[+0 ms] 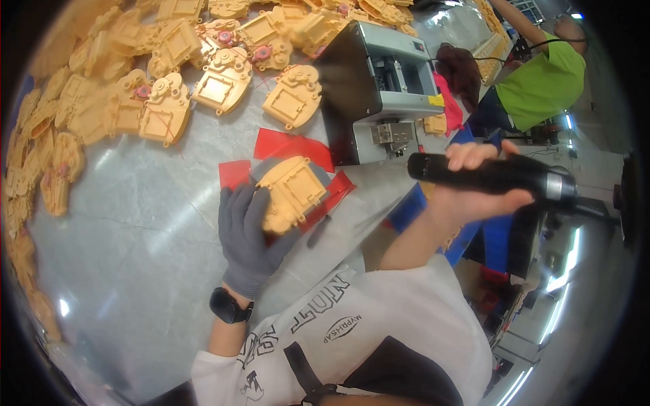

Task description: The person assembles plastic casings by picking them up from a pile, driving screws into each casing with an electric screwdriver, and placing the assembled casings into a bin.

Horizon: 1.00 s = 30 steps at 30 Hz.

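Note:
My left hand (pixel 245 233), in a grey knit glove, has its fingers wrapped round the side of a yellow plastic housing (pixel 292 193). Rectangular recesses show on the face of this housing. It rests over a grey rounded piece edged by red strips (pixel 294 146) on the table. Away to the right, my bare right hand (pixel 460 203) is closed round a black cylindrical power tool (pixel 467 173), which looks like an electric screwdriver. The tool is held roughly level, clear of the housing. A silver band and a cord are at its right end.
A black and grey box-shaped machine (pixel 345 88) stands beyond my hands. Loose yellow housings (pixel 166 111) are heaped along the far and left sides of the grey table (pixel 135 230), some with red round parts. Blue bins (pixel 497 237) sit at right. A person in a green shirt (pixel 542 88) works behind the machine.

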### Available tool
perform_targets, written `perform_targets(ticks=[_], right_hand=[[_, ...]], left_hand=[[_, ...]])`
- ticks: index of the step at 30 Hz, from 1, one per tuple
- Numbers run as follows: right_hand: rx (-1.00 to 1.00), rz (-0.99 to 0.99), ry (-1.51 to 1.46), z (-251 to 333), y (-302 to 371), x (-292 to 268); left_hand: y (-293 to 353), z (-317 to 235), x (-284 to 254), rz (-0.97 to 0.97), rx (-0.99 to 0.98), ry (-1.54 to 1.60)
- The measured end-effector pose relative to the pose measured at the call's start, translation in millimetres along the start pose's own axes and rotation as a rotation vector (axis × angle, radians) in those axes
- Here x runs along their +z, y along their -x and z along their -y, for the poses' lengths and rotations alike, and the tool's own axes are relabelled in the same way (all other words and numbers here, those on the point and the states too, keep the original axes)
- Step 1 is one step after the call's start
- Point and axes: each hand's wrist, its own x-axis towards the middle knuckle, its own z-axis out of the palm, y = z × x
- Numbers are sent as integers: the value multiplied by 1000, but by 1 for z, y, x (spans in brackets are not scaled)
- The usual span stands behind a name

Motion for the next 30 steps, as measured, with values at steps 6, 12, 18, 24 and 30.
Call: perform_targets(ticks=[6, 12, 18, 24, 30], right_hand=[[170, 35, 109, -29, -19, -5], [187, 219, -70, -14, 25, -11], [139, 626, -477, 20, 80, 47], [102, 718, -438, 2, 96, 71], [161, 730, -472, -12, 99, 72]], left_hand=[[0, -2, 2, -10, 14, 16], [-5, 2, -5, -32, -6, 59], [-6, 3, -3, -58, 12, 78], [0, 6, -6, -41, -29, 77], [-4, 2, -8, -69, -13, 140]])
